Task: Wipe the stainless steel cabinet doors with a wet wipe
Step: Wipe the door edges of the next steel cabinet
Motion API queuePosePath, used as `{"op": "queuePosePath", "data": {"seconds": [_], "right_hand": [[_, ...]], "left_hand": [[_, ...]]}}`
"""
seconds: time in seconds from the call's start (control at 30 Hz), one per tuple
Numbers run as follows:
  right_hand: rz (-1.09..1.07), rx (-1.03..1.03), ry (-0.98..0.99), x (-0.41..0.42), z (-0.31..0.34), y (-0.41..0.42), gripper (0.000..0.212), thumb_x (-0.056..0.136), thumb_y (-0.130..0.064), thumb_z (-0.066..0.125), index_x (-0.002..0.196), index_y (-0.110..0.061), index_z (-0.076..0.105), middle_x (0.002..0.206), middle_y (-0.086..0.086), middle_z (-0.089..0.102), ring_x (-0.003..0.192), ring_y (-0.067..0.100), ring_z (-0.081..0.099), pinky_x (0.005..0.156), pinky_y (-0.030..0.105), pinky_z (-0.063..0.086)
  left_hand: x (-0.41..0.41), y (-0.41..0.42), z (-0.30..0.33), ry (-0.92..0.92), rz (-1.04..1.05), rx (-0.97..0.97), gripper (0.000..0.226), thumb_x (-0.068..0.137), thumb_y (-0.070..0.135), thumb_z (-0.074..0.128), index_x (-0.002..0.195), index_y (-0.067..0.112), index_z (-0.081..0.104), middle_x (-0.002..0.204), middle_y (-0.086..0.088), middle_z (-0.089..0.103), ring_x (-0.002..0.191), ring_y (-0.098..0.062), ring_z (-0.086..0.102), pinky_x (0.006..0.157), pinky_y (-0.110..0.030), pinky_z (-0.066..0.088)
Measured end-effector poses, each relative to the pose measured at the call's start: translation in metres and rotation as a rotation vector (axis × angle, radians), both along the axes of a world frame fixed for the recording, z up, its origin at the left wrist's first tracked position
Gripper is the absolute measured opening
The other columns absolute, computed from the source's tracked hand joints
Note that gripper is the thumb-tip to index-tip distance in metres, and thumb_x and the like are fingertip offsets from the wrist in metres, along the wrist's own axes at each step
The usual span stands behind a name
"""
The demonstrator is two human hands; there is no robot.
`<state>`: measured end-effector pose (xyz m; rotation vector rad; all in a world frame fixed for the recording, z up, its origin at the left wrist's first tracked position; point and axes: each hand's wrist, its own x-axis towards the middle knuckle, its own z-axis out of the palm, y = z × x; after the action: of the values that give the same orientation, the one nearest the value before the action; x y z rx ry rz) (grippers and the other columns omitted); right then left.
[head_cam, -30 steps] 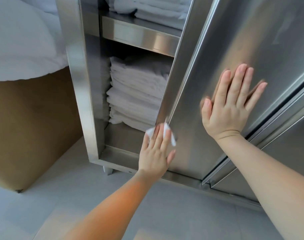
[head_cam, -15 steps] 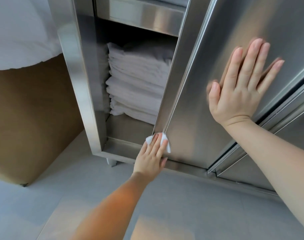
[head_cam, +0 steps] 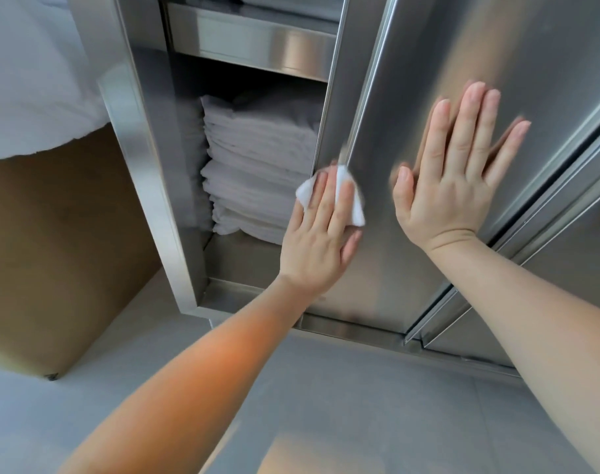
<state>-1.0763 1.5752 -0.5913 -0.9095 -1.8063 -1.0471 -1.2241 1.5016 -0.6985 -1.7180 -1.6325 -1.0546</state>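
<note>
In the head view, the left hand [head_cam: 321, 230] has climbed the left edge of the cabinet door [head_cam: 428, 80] since half a second ago, when it was down by the bottom corner near the sill; it now sits partway up, level with the lower half of the stack of folded white towels [head_cam: 257, 165] inside the cabinet. The right hand [head_cam: 452, 172] sits lower on the panel than before, with the same spread pose.

The left hand lies palm-down with straight fingers [head_cam: 343, 196] pointing up and slightly right, pressing the wet wipe [head_cam: 355, 208] flat against the door's left edge. Its grip is released; nothing curls around the wipe, which is only pinned under the fingers. White corners of the wipe stick out to the left and right of the fingers. The left forearm runs up from the near lower left.

The right hand is flat on the door face just right of the left hand, fingers straight and lightly spread, thumb out to the left; its grip is released too and it holds nothing. Its reflection shows in the steel.

Above the towels is a steel shelf [head_cam: 257, 46]. To the far left stands a brown box [head_cam: 52, 251] with white fabric [head_cam: 28, 80] over it, on a grey floor [head_cam: 360, 405].
</note>
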Motion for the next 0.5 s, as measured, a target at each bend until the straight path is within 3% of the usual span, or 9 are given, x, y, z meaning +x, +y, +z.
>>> {"op": "queuePosePath", "data": {"seconds": [0.17, 0.27, 0.37, 0.5], "right_hand": [[0.030, 0.036, 0.001, -0.001, -0.003, 0.004, 0.068, 0.096, -0.032, 0.041, 0.153, -0.002, 0.019, 0.153, 0.027, 0.031, 0.143, 0.042, 0.022, 0.114, 0.066, 0.012], [0.049, 0.042, 0.003, 0.000, -0.004, 0.006, 0.070, 0.096, -0.032, 0.041, 0.154, -0.003, 0.014, 0.154, 0.027, 0.029, 0.144, 0.041, 0.019, 0.114, 0.066, 0.011], [0.077, 0.026, 0.002, 0.000, -0.004, 0.005, 0.071, 0.097, -0.032, 0.040, 0.155, -0.005, 0.009, 0.155, 0.024, 0.025, 0.145, 0.039, 0.013, 0.115, 0.065, 0.008], [0.102, -0.010, -0.006, 0.001, -0.005, 0.003, 0.069, 0.099, -0.035, 0.035, 0.155, -0.007, 0.005, 0.158, 0.021, 0.020, 0.149, 0.034, 0.005, 0.116, 0.063, 0.002]], "left_hand": [[-0.005, -0.036, -0.117, 0.129, 0.040, -0.343, 0.076, 0.094, 0.036, 0.043, 0.152, 0.006, 0.006, 0.157, -0.019, 0.016, 0.149, -0.032, 0.011, 0.112, -0.048, 0.033], [-0.009, -0.044, -0.130, 0.166, 0.070, -0.375, 0.078, 0.094, 0.042, 0.044, 0.154, 0.010, 0.007, 0.158, -0.015, 0.017, 0.152, -0.027, 0.000, 0.115, -0.046, 0.023], [-0.007, -0.034, -0.072, 0.149, 0.089, -0.280, 0.077, 0.095, 0.045, 0.041, 0.154, 0.011, 0.006, 0.159, -0.015, 0.016, 0.151, -0.027, 0.005, 0.115, -0.048, 0.024], [-0.004, -0.004, 0.065, 0.051, 0.026, -0.026, 0.073, 0.100, 0.045, 0.036, 0.155, 0.007, 0.008, 0.161, -0.014, 0.010, 0.150, -0.031, 0.012, 0.119, -0.044, 0.017]]}}
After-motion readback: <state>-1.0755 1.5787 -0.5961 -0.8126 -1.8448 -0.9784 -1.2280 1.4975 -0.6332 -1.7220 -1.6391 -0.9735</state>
